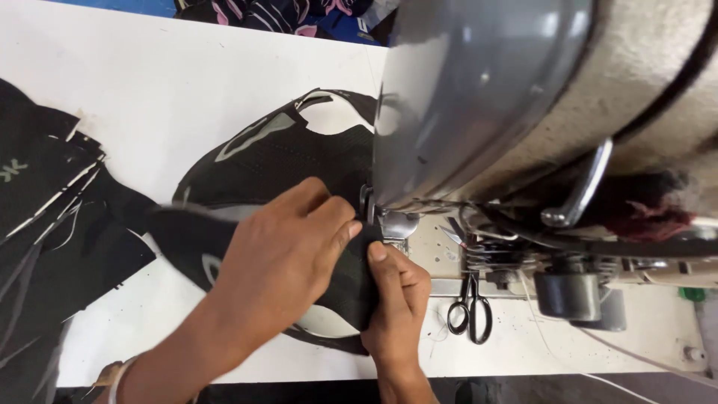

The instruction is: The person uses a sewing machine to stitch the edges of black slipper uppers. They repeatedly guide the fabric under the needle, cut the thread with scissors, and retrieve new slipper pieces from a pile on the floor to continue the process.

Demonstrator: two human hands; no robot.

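R hand (396, 307) nearest cam, thumb up, fingers pinched on near edge of black mesh fabric piece (277, 161). L hand (288, 251) lies flat on top of same piece, fingertips pressing it down right by presser foot (393, 224) of sewing machine (508, 97). Fabric runs under both hands, spreads left and away on white table (172, 82). Needle prob. hidden behind machine head. Scissors (470, 308) lie just right of R hand. Stack of black cut pieces (41, 217) at far left.
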